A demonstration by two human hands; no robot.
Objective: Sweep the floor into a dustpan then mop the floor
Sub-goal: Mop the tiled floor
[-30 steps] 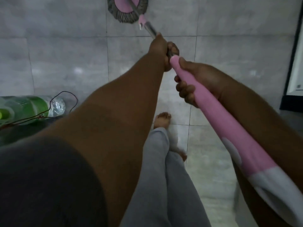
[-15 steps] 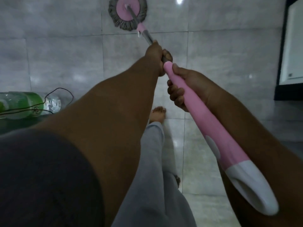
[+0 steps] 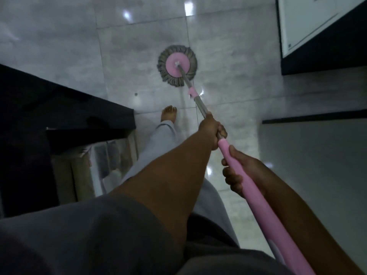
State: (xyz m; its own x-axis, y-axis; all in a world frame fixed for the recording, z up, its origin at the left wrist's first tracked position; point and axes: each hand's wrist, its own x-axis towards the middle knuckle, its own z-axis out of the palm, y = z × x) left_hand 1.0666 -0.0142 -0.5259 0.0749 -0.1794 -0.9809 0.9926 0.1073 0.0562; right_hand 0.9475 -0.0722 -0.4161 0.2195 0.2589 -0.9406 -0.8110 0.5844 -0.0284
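Mop head [image 3: 177, 68] lies flat on tiled floor [image 3: 139, 46], far centre, its grey fringe spread round a pink disc. Mop handle [image 3: 248, 185] slants back to near right. Left hand [image 3: 211, 132]: fingers clamped on the metal shaft. Right hand [image 3: 242, 171]: fingers curled round the pink grip, just nearer. Bare foot [image 3: 168, 114] stands left of the shaft; dark counter [image 3: 59, 108] at left

1 wide-angle camera sits on the person's head, facing forward and steeply down along the body. Closest to the lens, at the bottom edge, is the dark grey fabric sleeve [image 3: 79, 235]. The left hand [image 3: 210, 128] and right hand [image 3: 254, 171], gripping the long pink plastic mop handle [image 3: 256, 199], lie mid-frame. Farthest, above centre, the round grey-fringed mop head [image 3: 177, 68] rests on the glossy grey tiled floor [image 3: 139, 46], whose joints run tilted.
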